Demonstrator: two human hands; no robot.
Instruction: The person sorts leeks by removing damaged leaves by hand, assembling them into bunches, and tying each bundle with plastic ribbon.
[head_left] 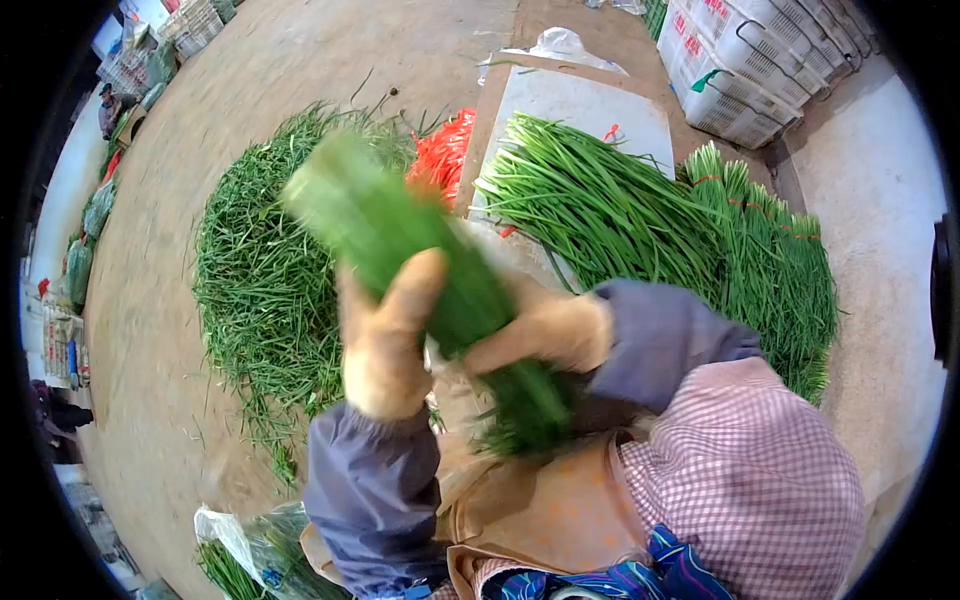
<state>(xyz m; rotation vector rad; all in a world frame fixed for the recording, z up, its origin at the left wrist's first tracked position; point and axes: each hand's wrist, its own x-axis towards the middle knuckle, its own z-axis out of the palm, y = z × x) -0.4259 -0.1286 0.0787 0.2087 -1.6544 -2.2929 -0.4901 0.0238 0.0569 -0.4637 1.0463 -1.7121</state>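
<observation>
A thick bundle of green stalks (400,230) is held slantwise in front of the body, blurred by motion, its pale end at the upper left. My left hand (390,335), in a tan glove, is wrapped round its left side. My right hand (545,330), gloved too, grips the bundle lower down from the right. Loose long green stalks (610,200) lie on a pale board (545,95) beyond my right hand. Red ties (440,155) are heaped at the board's left edge.
A big heap of loose greens (265,270) covers the floor at left. Tied bundles (775,250) stand in a row at right. White crates (735,75) are stacked at the upper right. A plastic bag (270,540) holds greens at the lower left. People are at the far left.
</observation>
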